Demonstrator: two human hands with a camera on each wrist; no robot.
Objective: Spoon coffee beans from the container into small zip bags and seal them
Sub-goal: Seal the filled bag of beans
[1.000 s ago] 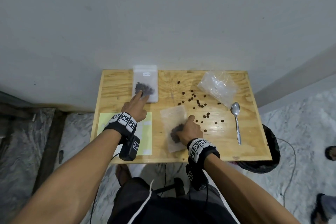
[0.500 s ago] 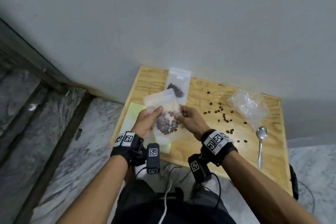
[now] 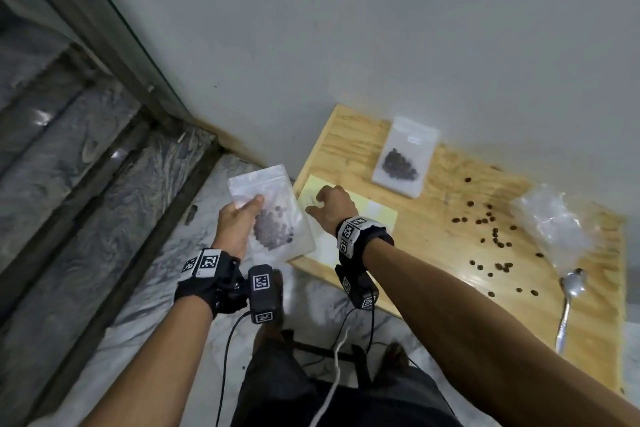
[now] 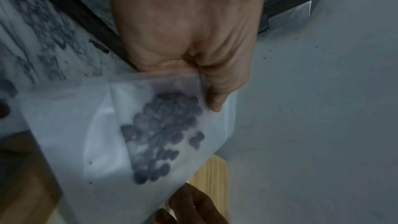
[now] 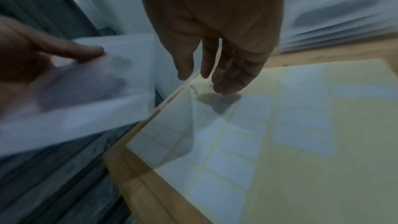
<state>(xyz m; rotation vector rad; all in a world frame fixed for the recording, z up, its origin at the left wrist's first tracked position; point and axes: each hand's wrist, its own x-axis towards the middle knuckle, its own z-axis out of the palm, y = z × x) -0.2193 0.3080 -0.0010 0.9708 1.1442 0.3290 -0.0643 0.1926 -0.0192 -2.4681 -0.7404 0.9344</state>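
The left hand [image 3: 239, 225] pinches a filled zip bag [image 3: 273, 215] by its upper edge, held off the tabletop [image 3: 433, 246] beside its left corner. The right hand [image 3: 332, 204] hangs relaxed, holding nothing, fingers [image 5: 228, 81] just over the label sheet [image 3: 374, 218]. The bag looks light, limp and slick; its beans would shift, so gripping near the zip strip seems safest.

Each bare forearm wears a black wristband [image 3: 360, 236] with black-and-white square tags, a black tagged camera box [image 3: 262, 293] beneath, cables trailing over dark shorts [image 3: 332, 402].
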